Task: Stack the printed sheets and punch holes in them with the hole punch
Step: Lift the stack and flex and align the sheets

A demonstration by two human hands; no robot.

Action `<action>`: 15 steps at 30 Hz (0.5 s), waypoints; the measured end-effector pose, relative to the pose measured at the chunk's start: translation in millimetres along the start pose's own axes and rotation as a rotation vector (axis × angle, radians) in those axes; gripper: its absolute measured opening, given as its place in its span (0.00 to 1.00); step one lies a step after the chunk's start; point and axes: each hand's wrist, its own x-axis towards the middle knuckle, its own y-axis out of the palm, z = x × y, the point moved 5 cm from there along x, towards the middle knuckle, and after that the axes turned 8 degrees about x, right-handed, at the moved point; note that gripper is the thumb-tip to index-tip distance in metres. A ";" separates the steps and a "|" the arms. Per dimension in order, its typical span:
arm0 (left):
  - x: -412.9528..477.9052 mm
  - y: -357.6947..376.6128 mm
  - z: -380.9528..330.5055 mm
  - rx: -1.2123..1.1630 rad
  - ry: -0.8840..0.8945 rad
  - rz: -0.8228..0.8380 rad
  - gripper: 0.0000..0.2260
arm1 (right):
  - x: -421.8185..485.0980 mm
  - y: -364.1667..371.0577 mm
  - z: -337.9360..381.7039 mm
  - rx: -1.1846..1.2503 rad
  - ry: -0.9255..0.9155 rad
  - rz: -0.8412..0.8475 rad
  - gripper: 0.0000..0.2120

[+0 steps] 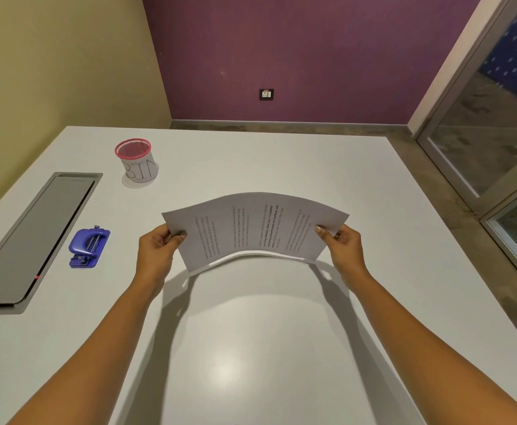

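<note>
Sheets [255,231] held in the air over the middle of the table [251,348]. Their shadow falls clear below them, so they are not resting on it.

Left hand [159,250] pinches the left short edge, thumb on top and fingers curled beneath. Right hand [341,246] does the same at the right edge.

The stack bows upward in the middle, probably because the hands push slightly inward. That would loosen the pages so the edges can be squared. A white lower edge peeks out under the top page, so alignment looks incomplete (page count cannot be told).

Print runs sideways to the viewer. The long edges lie near and far, and the near one is free for tapping down.

Punch [89,247], blue, sits on the table well to the left of the left hand, untouched. I judge stacking is under way and punching not begun.

Cup [137,161] with a red rim stands beyond the punch, out of the way.
</note>
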 end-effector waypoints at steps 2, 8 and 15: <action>-0.4 -0.4 -2.5 -0.011 0.012 0.018 0.14 | 1.1 -1.4 0.7 0.007 -0.005 -0.001 0.08; -6.2 8.1 2.5 0.047 -0.024 0.120 0.12 | -1.3 -7.5 -9.6 -0.130 0.020 -0.036 0.16; -8.9 11.5 3.5 0.074 -0.065 0.061 0.10 | -15.9 -23.5 -20.2 -0.341 -0.038 -0.353 0.12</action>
